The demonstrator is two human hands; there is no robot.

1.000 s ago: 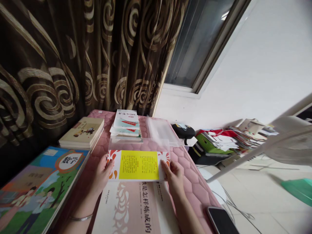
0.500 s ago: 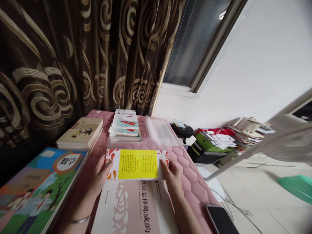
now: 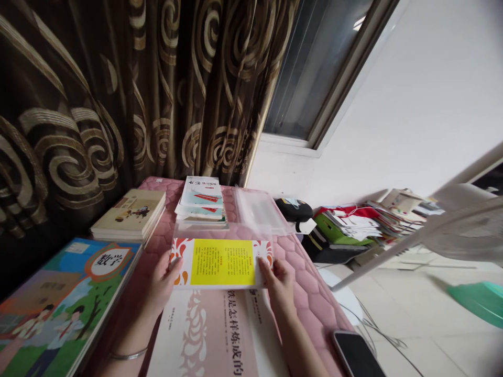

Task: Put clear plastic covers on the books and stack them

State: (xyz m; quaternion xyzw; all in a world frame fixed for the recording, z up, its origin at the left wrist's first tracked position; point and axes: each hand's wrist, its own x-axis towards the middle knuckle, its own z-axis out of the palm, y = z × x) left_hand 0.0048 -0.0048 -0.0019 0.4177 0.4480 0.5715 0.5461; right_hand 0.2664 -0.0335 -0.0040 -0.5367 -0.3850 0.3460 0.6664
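Observation:
An open book (image 3: 218, 335) with a pale pink and white title page lies in front of me on the pink quilted cover. Across its far side is a cover flap (image 3: 222, 263) with a yellow panel and red-orange patterned ends. My left hand (image 3: 167, 272) pinches the flap's left end, thumb on top. At its right end my right hand (image 3: 278, 280) grips likewise, fingers curled. A strip of clear plastic (image 3: 239, 231) shows just beyond the flap. Fingers underneath are hidden.
Stacks of books stand left, a blue mathematics textbook (image 3: 70, 309) and beige books (image 3: 129, 213). White-blue booklets (image 3: 201, 195) and clear plastic sleeves (image 3: 257, 209) lie beyond. A phone (image 3: 356, 353) sits at the right edge. A white fan (image 3: 467, 225) stands right, near cables.
The flap has shifted very slightly away from me and looks sharper. Both hands keep the same hold on its ends, and everything else stays in place.

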